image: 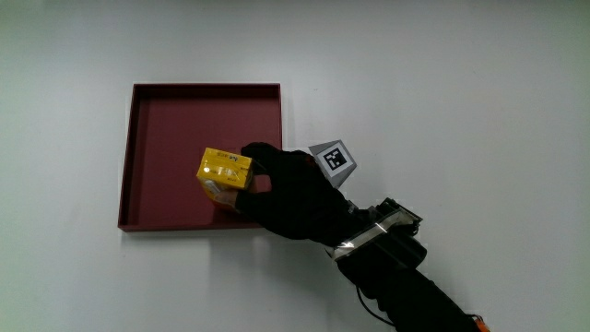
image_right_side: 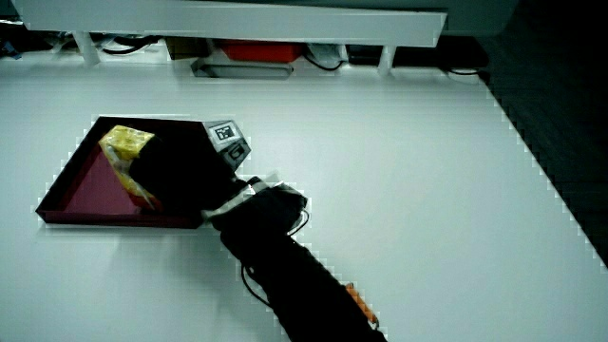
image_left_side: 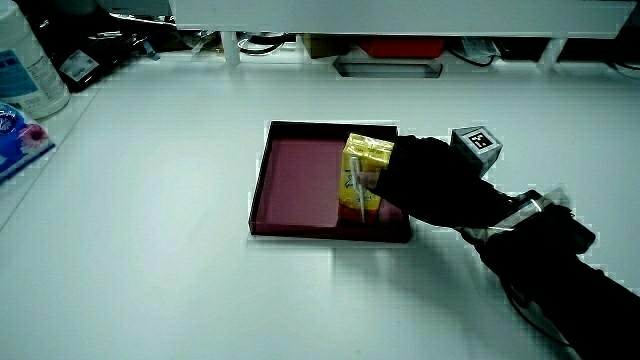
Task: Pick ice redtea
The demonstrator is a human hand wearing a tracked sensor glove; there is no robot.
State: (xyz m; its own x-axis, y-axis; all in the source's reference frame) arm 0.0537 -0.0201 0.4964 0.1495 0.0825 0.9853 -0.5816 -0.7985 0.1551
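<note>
A yellow drink carton, the ice redtea (image: 224, 174), stands upright in the dark red tray (image: 161, 138), in the part of the tray nearest the person. In both side views the carton (image_left_side: 363, 170) (image_right_side: 127, 144) shows its yellow top, and a straw runs down one face. The gloved hand (image: 290, 189) reaches over the tray's edge and its fingers wrap the carton's side. The patterned cube (image: 334, 159) sits on the hand's back. The forearm (image: 406, 277) runs back toward the person.
The tray (image_left_side: 300, 170) (image_right_side: 81, 190) lies on a white table. At the table's edge in a side view stand a white bottle (image_left_side: 25, 70) and a blue packet (image_left_side: 15, 135). A low partition (image_left_side: 400, 15) with cables and a red box under it bounds the table.
</note>
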